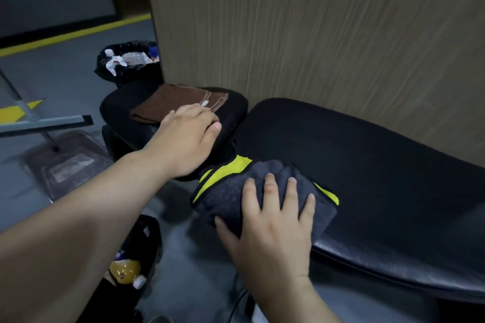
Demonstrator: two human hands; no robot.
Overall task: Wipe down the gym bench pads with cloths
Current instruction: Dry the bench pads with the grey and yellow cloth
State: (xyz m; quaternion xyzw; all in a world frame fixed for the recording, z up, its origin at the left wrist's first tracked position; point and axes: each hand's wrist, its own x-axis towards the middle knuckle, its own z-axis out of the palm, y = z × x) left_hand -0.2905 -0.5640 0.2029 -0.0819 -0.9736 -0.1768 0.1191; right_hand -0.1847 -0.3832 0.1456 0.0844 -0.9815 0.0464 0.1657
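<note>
While the right hand [270, 220] presses flat, fingers spread, on the grey cloth [236, 196], the long pad [380, 165] runs off rightward; left hand [186, 136] rests open on the small pad [126, 105].

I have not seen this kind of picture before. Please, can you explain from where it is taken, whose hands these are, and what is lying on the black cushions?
One camera worn on a person's head took the picture, looking down at their own bare hands. The right hand presses flat on a grey cloth at the near end of the long pad of a gym bench. The left hand rests on the small pad, beside a folded brown cloth lying there. Neither hand grips anything. Behind stands a wooden wall and a full trash bin.
</note>
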